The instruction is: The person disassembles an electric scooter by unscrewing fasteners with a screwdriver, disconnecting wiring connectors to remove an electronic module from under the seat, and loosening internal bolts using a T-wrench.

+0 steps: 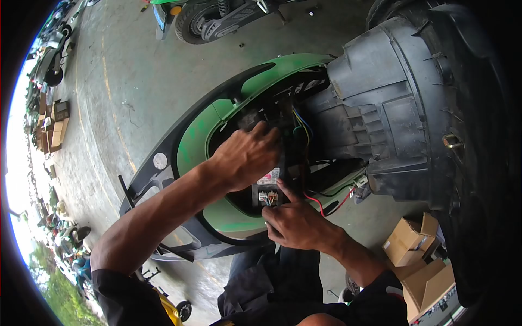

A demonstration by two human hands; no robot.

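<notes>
A scooter's green and black body (204, 127) lies before me with its under-seat opening exposed. Inside sits a black box with a white and red label (268, 177) and white wire connectors (268, 196) at its near end. My left hand (247, 155) reaches over the far end of the box, fingers curled; what they hold is hidden beneath them. My right hand (296, 221) is at the connector end, index finger stretched along the box's edge and the other fingers bent beside the thin wires. Blue and yellow wires (302, 126) run deeper in the opening.
A large grey-black plastic underside (389, 103) stands raised at the right. Red wire (321, 205) loops toward a connector (359, 185) beside it. Cardboard boxes (410, 239) are at the lower right. Another scooter's wheel (193, 24) is at the top, with more scooters at far left.
</notes>
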